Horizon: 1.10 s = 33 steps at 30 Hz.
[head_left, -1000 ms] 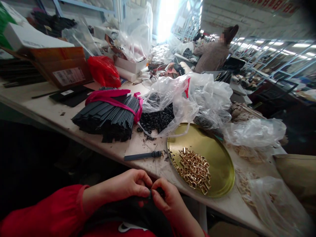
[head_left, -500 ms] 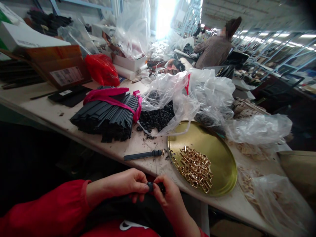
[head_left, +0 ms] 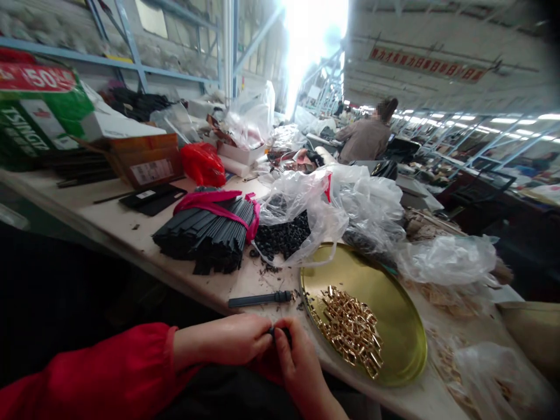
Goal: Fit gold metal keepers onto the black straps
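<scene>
At the table's near edge my left hand [head_left: 247,338] and my right hand [head_left: 297,353] meet, with fingers closed. Between their fingertips shows a bit of dark strap [head_left: 279,332]; my fingers hide most of it. Just beyond them a finished-looking dark watch strap [head_left: 258,299] with a gold buckle lies flat on the table. To its right a round gold tray [head_left: 398,326] bears a heap of gold buckles [head_left: 350,324]. Behind the strap, small black strap loops [head_left: 282,236] spill from a clear plastic bag [head_left: 326,219].
A bundle of dark straps [head_left: 205,233] tied with a pink band lies on the table [head_left: 126,233] at left. Behind it stand a red bag [head_left: 203,165] and a cardboard box [head_left: 146,160]. Plastic bags [head_left: 446,259] lie at right. A person [head_left: 365,137] sits farther back.
The view has tilted up, so the table scene sits lower. My left hand has turned, its back now covering its fingers, and less of the dark strap shows between my hands.
</scene>
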### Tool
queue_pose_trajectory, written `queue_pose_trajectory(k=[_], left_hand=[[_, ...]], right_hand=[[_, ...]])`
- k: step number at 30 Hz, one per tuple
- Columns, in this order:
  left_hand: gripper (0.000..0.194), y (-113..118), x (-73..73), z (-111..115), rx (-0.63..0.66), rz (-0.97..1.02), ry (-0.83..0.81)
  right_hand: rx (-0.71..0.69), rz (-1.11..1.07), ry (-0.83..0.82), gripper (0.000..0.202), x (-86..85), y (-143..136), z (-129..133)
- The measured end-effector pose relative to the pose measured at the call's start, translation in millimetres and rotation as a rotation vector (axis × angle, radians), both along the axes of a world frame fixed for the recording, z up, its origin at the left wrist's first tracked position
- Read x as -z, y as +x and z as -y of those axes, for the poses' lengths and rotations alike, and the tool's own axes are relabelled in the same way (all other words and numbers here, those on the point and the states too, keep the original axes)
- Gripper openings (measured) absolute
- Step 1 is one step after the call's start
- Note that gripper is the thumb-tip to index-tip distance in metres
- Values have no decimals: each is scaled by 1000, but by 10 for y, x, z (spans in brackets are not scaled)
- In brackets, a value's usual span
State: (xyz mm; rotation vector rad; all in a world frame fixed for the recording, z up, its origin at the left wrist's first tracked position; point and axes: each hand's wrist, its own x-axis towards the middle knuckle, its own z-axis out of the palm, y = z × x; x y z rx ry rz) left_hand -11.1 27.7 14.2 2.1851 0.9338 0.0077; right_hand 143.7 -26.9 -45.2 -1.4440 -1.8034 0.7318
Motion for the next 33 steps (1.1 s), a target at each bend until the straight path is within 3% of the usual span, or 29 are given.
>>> queue_pose_trajectory(k=[4,7,10,12,15,18,21,23,26,29,31,33], left_hand=[[22,-57,66,-303,-160,-75,404],[18,-300,-7,-498,-284,-70,645],[19,-612,-123,-643,-437,-196,895],[22,-770,-165,-719,-459,-320,988],[23,-910,-160,-787,-417,-420,1026],[25,-1041,-138,-792,-514,-448,1018],[19,-1186,-115,-714,-637,-366,916],[14,-1205,-63,-577,-766,-178,798],[23,-1005,108,-202,-1007,300,353],[36,-625,311,271,-936,646,-356],[27,-401,378,517,-801,659,-605],[21,-254,367,645,-681,637,-723]], right_hand=[[65,310,93,21,-88,-42,-538],[43,540,158,16,-77,-63,-791],[18,631,188,17,-5,-56,-834],[38,659,190,21,35,-34,-803],[68,643,223,29,61,5,-740],[68,591,298,29,67,26,-672],[50,497,355,26,42,1,-589],[42,396,326,24,-12,-65,-524],[-4,148,85,23,-113,-237,-417],[-148,-233,-310,32,-145,-412,-322],[-182,-446,-486,32,-125,-463,-268],[-156,-538,-555,30,-110,-446,-219]])
